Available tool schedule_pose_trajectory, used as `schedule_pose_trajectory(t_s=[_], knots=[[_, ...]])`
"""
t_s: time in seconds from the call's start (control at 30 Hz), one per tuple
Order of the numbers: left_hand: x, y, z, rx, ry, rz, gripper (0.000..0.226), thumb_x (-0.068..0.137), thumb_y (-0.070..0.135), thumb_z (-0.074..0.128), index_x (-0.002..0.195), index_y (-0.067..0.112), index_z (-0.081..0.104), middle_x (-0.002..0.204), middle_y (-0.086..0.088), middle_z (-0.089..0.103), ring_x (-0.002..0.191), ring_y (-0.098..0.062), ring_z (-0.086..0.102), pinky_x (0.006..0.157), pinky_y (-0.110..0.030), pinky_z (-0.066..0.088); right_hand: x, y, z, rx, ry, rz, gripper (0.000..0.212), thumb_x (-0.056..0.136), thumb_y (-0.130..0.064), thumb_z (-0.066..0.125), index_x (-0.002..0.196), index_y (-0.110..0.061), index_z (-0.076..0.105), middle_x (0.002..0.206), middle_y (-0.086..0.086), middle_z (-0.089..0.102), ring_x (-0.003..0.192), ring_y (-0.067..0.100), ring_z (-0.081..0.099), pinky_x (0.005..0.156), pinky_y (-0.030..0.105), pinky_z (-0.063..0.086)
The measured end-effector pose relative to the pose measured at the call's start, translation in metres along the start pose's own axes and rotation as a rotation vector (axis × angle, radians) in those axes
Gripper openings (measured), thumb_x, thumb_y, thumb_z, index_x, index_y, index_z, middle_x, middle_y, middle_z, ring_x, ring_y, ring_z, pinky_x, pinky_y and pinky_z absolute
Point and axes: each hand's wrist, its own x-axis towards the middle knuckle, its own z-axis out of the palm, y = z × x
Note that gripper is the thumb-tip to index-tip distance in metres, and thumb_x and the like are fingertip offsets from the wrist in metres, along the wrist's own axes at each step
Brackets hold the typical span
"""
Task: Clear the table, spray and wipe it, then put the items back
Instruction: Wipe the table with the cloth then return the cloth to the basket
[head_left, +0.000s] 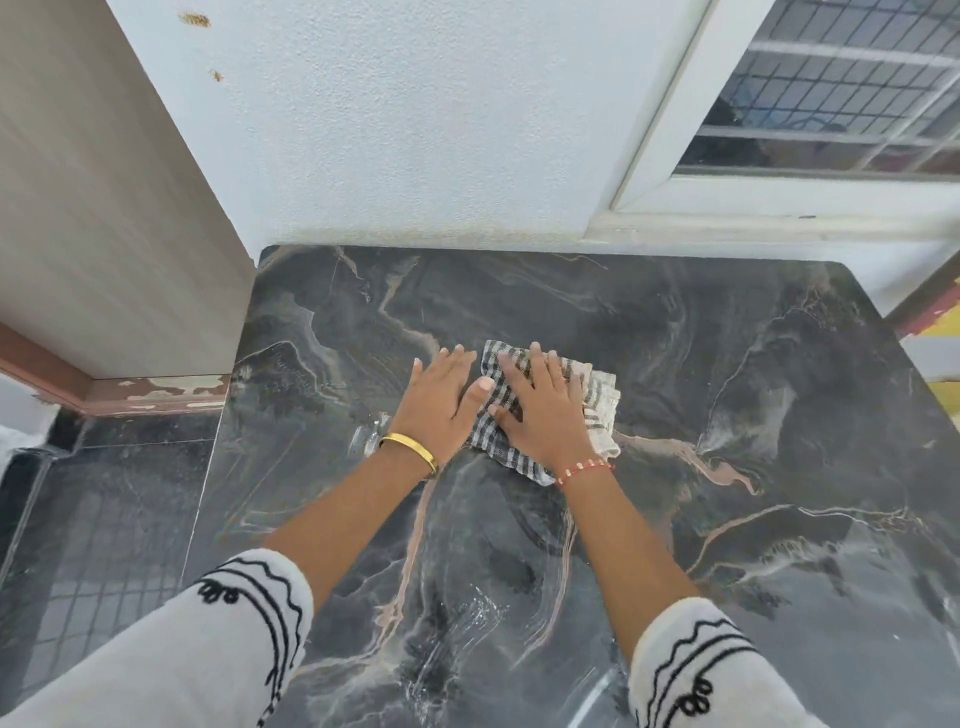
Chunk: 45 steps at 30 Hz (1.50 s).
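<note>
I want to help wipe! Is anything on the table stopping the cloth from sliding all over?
Nothing visible blocks it. The right hand presses flat on the cloth, the left hand lies flat beside it, and the table around them shows only wet streaks.

A dark marble-patterned table (701, 364) is standing with its far edge against the white wall, its top showing pale and pinkish veins and wet streaks glistening near the front edge. A crumpled cloth (597, 400), checked in black and white, is lying flat near the middle of the table, partly covered by the hands.
</note>
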Motion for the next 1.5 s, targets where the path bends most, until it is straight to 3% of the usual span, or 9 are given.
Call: schedule_pose_trajectory(t_s=[0.17,0.23,0.3,0.4,0.53,0.8,1.03,1.33,1.5], knots=[[0.002,0.013,0.016,0.012,-0.028,0.016,0.07,0.085,0.05,0.014,0.143,0.013,0.029,0.153,-0.01,0.025,0.145,-0.022,0.014,0.118,-0.039,-0.001,0.004,0.007,0.003,-0.119,-0.104,-0.025,0.062,0.095,-0.048,0.034,0.15,-0.03,0.011,0.159,0.01,0.001,0.147,0.031,0.003,0.116,0.054,0.001],[0.002,0.017,0.02,0.014,-0.032,0.015,0.071,0.085,0.05,0.014,0.143,0.013,0.028,0.153,-0.009,0.026,0.145,-0.022,0.014,0.118,-0.039,-0.001,0.004,0.015,-0.003,-0.201,-0.047,-0.155,0.064,0.092,-0.053,0.034,0.149,-0.029,0.017,0.159,0.012,0.007,0.146,0.033,0.008,0.116,0.055,0.003],[0.001,0.021,0.024,0.024,-0.025,0.008,0.071,0.084,0.05,0.014,0.143,0.012,0.028,0.153,-0.008,0.026,0.145,-0.022,0.013,0.118,-0.04,-0.001,0.0,0.027,-0.001,-0.275,-0.043,-0.269,0.071,0.086,-0.063,0.02,0.148,-0.029,0.021,0.158,0.012,0.016,0.145,0.034,0.014,0.115,0.055,0.003],[-0.001,0.02,0.027,0.036,-0.025,-0.003,0.071,0.084,0.05,0.015,0.143,0.013,0.028,0.154,-0.007,0.024,0.145,-0.02,0.012,0.118,-0.038,-0.002,-0.006,0.04,0.012,-0.235,-0.028,-0.273,0.072,0.084,-0.067,0.018,0.146,-0.031,0.027,0.155,0.01,0.027,0.141,0.034,0.028,0.112,0.059,0.013],[-0.01,0.011,0.021,0.037,-0.013,-0.008,0.071,0.085,0.051,0.016,0.144,0.014,0.027,0.154,-0.007,0.023,0.145,-0.019,0.012,0.118,-0.036,-0.004,-0.013,0.034,0.024,-0.185,0.074,-0.103,0.068,0.084,-0.066,0.023,0.142,-0.033,0.036,0.151,0.008,0.036,0.136,0.033,0.037,0.109,0.061,0.022],[-0.049,-0.032,-0.018,0.089,-0.02,-0.045,0.071,0.084,0.051,0.014,0.144,0.015,0.026,0.155,-0.005,0.022,0.145,-0.018,0.012,0.118,-0.038,-0.004,-0.041,-0.042,0.046,-0.084,0.116,0.469,0.075,0.084,-0.061,0.002,0.149,-0.027,0.018,0.156,0.016,0.02,0.142,0.04,0.018,0.105,0.069,0.013],[-0.092,-0.109,-0.071,0.129,0.006,-0.103,0.079,0.081,0.061,0.007,0.145,0.017,0.024,0.155,-0.004,0.021,0.146,-0.018,0.011,0.119,-0.038,-0.003,-0.031,-0.125,0.059,-0.059,0.115,0.554,0.067,0.094,-0.055,0.021,0.151,-0.022,0.009,0.157,0.021,0.008,0.143,0.044,0.009,0.104,0.071,0.015],[-0.153,-0.198,-0.132,0.099,0.13,-0.28,0.094,0.073,0.074,-0.002,0.145,0.018,0.023,0.154,-0.002,0.024,0.145,-0.017,0.014,0.117,-0.038,-0.002,0.021,-0.252,0.079,-0.097,0.096,0.292,0.067,0.094,-0.056,0.018,0.151,-0.024,0.006,0.157,0.021,0.007,0.142,0.044,0.008,0.105,0.071,0.011],[-0.177,-0.208,-0.133,-0.016,0.175,-0.391,0.08,0.081,0.063,0.008,0.144,0.018,0.024,0.154,-0.004,0.022,0.145,-0.017,0.015,0.117,-0.035,-0.003,0.021,-0.279,0.085,-0.137,0.053,-0.003,0.064,0.094,-0.056,0.021,0.15,-0.028,0.007,0.158,0.015,0.005,0.144,0.04,0.004,0.108,0.067,0.008]])
